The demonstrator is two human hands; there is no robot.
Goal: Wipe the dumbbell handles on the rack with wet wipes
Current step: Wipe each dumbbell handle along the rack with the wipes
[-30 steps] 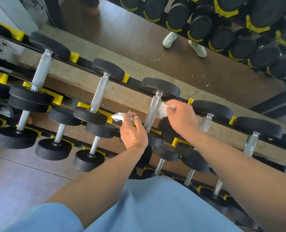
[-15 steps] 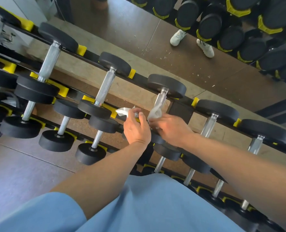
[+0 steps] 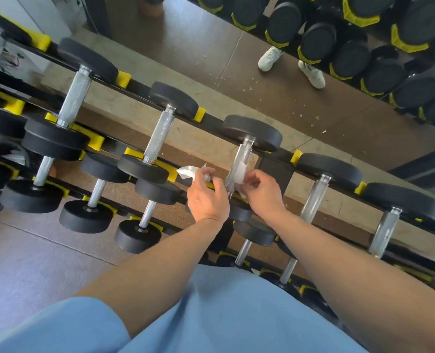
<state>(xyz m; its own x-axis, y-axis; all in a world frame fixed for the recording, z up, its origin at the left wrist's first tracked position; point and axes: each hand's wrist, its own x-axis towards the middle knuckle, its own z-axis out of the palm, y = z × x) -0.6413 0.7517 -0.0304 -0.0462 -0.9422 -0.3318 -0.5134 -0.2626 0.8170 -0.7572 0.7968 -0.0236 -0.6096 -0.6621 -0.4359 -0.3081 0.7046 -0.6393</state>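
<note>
A: What are the hands doing?

B: The right hand [image 3: 259, 191] pinches a wet wipe [image 3: 240, 171] around the near end of a knurled dumbbell handle [image 3: 238, 166], so the cloth wraps the metal it rubs.

A: And the other?

B: The left hand [image 3: 207, 197], just left of that handle, grips a second crumpled wipe [image 3: 187, 171], probably a spare kept ready.

A: Where does the dumbbell sit?

B: On the upper tier of the rack [image 3: 275, 163], cradled by yellow saddles [image 3: 199, 114], with more handles left and right likely awaiting wiping.
</note>
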